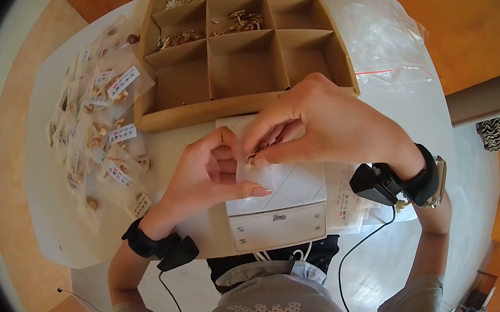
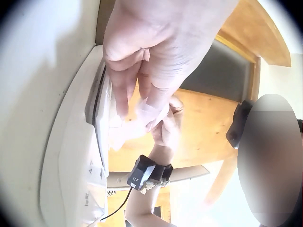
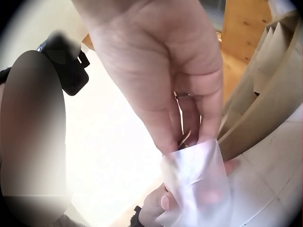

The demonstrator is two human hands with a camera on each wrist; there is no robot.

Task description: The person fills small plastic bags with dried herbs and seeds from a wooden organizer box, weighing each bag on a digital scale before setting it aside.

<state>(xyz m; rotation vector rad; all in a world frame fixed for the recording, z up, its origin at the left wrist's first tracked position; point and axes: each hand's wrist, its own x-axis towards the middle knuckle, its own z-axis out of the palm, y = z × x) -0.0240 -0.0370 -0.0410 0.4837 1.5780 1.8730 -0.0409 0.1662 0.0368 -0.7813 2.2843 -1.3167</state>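
My left hand (image 1: pixel 201 169) grips a small translucent bag (image 3: pixel 201 184) over a flat white scale (image 1: pixel 275 228). The bag's mouth faces up toward my right hand (image 1: pixel 335 126). Between thumb and fingers, the right hand pinches a few brown dried pieces (image 1: pixel 253 157) right at that mouth. In the right wrist view those fingertips dip behind the bag's upper edge, and a thin piece (image 3: pixel 185 137) pokes out between them. The left wrist view shows my left hand from its own side, with the right hand beyond it; the bag there is washed out by glare.
A divided cardboard box (image 1: pixel 240 105) stands behind the scale, several compartments holding dried pieces. Filled, labelled bags (image 1: pixel 100 131) are heaped at left. Printed bags (image 1: pixel 347 199) lie right of the scale, and a large clear plastic bag (image 1: pixel 382 41) lies at back right. Wrist-camera cables (image 1: pixel 347 255) hang down.
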